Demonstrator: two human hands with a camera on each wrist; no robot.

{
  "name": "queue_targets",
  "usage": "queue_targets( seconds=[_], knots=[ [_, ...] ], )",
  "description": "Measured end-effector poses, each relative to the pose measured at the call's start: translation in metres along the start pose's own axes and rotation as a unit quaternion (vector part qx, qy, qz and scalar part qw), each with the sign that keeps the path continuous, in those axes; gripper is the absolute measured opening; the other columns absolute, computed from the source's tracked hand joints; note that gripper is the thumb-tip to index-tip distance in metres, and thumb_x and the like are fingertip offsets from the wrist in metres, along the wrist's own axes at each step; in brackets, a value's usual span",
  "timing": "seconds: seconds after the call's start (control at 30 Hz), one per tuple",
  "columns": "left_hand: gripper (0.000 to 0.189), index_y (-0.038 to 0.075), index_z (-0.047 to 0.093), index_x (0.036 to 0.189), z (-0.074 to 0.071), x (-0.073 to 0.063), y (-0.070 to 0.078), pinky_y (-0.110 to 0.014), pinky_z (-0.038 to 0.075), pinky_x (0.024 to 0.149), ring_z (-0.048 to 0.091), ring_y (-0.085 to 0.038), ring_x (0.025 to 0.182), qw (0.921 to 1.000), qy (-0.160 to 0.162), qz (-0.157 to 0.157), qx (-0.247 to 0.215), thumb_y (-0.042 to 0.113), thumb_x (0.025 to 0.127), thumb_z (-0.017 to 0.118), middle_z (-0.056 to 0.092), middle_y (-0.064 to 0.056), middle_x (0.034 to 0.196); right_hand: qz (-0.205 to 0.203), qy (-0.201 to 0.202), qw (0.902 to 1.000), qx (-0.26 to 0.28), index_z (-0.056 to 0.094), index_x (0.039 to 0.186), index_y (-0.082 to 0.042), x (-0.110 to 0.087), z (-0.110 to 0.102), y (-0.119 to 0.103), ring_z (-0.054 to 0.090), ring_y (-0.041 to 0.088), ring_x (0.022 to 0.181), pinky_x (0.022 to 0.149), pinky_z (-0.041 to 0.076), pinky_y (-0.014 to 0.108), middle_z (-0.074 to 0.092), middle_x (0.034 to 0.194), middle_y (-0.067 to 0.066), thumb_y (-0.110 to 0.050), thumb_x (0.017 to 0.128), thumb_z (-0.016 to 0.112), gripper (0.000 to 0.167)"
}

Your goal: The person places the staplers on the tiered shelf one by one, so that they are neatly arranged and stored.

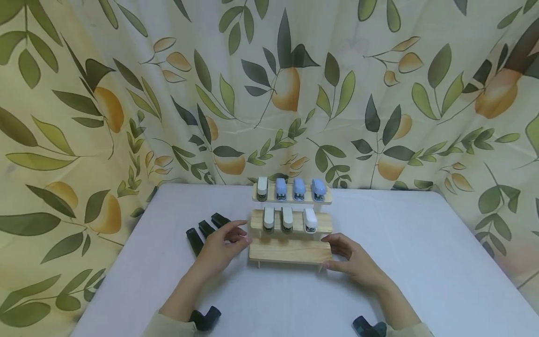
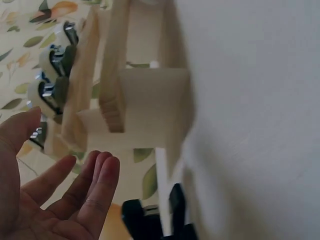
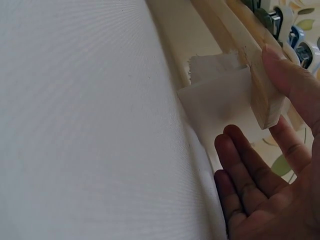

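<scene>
A three-tier wooden stand (image 1: 290,252) is on the table. Its top tier carries a white mini stapler (image 1: 262,187) and three blue mini staplers (image 1: 299,188). Three whitish mini staplers (image 1: 287,219) stand on the middle tier, and the front tier is bare. My left hand (image 1: 221,248) is beside the stand's left end, fingers loosely bent and apart from the wood in the left wrist view. At the right end, my right hand (image 1: 353,262) holds the front board, thumb on its edge and index finger behind it in the right wrist view.
Three black staplers (image 1: 194,241) lie left of the stand, partly behind my left hand. White cloth (image 1: 421,243) covers the table. A leaf-and-fruit patterned curtain (image 1: 269,117) hangs behind and to the sides. Pale supports (image 2: 155,100) hold up the boards.
</scene>
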State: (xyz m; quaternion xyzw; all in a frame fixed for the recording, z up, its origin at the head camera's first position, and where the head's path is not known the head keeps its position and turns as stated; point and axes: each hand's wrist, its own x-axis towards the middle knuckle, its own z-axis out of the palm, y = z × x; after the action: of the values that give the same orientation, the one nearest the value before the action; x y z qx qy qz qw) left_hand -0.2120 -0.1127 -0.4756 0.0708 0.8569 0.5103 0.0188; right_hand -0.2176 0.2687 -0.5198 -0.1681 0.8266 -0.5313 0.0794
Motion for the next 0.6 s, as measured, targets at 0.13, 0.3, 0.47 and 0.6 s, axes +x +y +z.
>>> queue_targets(
  seconds=[0.13, 0.3, 0.47, 0.6],
  knots=[
    [0.051, 0.025, 0.060, 0.142, -0.012, 0.005, 0.008, -0.034, 0.059, 0.088, 0.069, -0.017, 0.110, 0.9996, 0.016, 0.008, 0.022, 0.031, 0.095, 0.077, 0.071, -0.004, 0.121, 0.001, -0.001, 1.0000, 0.008, 0.059, 0.133, -0.011, -0.001, 0.000, 0.000, 0.061, 0.010, 0.124, 0.104, 0.047, 0.019, 0.059, 0.142, 0.014, -0.019, 0.086, 0.085, 0.054],
    [0.057, 0.019, 0.056, 0.145, -0.027, 0.013, 0.010, -0.036, 0.058, 0.099, 0.068, -0.020, 0.115, 0.9990, 0.023, 0.001, 0.039, 0.035, 0.095, 0.077, 0.068, -0.008, 0.125, -0.002, 0.001, 0.9999, 0.010, 0.059, 0.133, -0.011, -0.002, 0.000, 0.000, 0.061, 0.007, 0.122, 0.104, 0.048, 0.020, 0.059, 0.142, 0.014, -0.018, 0.087, 0.085, 0.054],
    [0.067, 0.014, 0.050, 0.150, -0.042, 0.022, 0.003, -0.049, 0.052, 0.107, 0.063, -0.032, 0.127, 0.9950, 0.025, 0.004, 0.097, 0.044, 0.095, 0.075, 0.063, -0.013, 0.138, -0.008, -0.001, 0.9998, 0.017, 0.058, 0.135, -0.011, -0.002, 0.000, -0.001, 0.061, 0.006, 0.122, 0.104, 0.049, 0.021, 0.057, 0.143, 0.015, -0.017, 0.087, 0.084, 0.054],
    [0.079, 0.010, 0.045, 0.154, -0.050, 0.031, -0.007, -0.058, 0.044, 0.113, 0.052, -0.041, 0.139, 0.9897, 0.016, -0.016, 0.141, 0.053, 0.093, 0.073, 0.054, -0.016, 0.151, -0.005, -0.002, 0.9998, 0.018, 0.058, 0.135, -0.011, -0.002, 0.000, -0.001, 0.061, 0.006, 0.122, 0.105, 0.049, 0.022, 0.058, 0.142, 0.015, -0.017, 0.087, 0.084, 0.054]
  ],
)
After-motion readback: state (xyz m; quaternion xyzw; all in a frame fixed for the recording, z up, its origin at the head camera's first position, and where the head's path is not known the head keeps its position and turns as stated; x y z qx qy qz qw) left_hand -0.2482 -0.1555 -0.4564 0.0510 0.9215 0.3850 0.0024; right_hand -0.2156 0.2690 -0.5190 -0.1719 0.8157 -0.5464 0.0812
